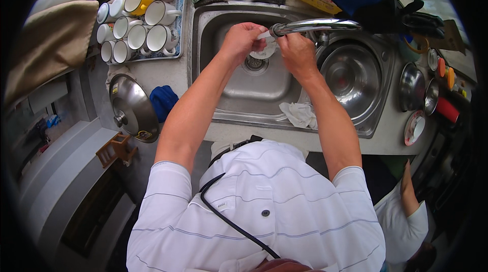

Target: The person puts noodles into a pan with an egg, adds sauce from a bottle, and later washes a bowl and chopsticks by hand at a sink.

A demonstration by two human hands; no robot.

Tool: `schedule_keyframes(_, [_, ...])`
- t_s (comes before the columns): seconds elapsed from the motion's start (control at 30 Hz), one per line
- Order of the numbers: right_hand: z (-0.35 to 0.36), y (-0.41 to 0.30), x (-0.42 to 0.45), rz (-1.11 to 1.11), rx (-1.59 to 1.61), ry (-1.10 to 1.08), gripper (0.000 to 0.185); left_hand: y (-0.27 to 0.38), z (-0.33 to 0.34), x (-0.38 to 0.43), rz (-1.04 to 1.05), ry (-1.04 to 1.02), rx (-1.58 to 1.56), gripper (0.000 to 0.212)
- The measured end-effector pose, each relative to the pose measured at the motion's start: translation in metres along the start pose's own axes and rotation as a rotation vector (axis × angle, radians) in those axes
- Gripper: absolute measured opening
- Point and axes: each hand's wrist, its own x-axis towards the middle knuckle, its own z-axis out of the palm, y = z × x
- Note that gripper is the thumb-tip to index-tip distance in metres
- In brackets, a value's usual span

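Observation:
Both of my hands are over the left basin of a stainless steel sink (248,100), beneath the chrome faucet's spout (320,26). Between them is a small, pale, round piece of ware (265,51), partly covered by fingers; whether it is a cup or a lid cannot be told. My left hand (244,39) grips it from the left with bent fingers. On its other side my right hand (298,52) is closed at the rim, its fingertips partly hidden by the spout. Below them shows the drain strainer (255,64). A crumpled white cloth (299,115) lies on the sink's front edge.
A tray (184,20) of several white mugs (156,38) stands left. Near the counter's left edge are a domed metal lid (133,108) and blue cloth (164,102). A steel bowl (350,77) fills the right basin. Another person's arm (408,192) shows lower right.

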Motion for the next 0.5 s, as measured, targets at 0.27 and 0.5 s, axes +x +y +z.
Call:
schedule_keyframes(0.27, [-0.036,0.011,-0.024,0.315,0.212,-0.039,0.022,0.016,0.004,-0.038,0.159,0.184,0.910,0.038])
schedule_keyframes(0.5, [-0.041,0.021,-0.026,0.337,0.078,-0.013,0.021,-0.015,-0.027,-0.081,0.474,0.116,0.795,0.021])
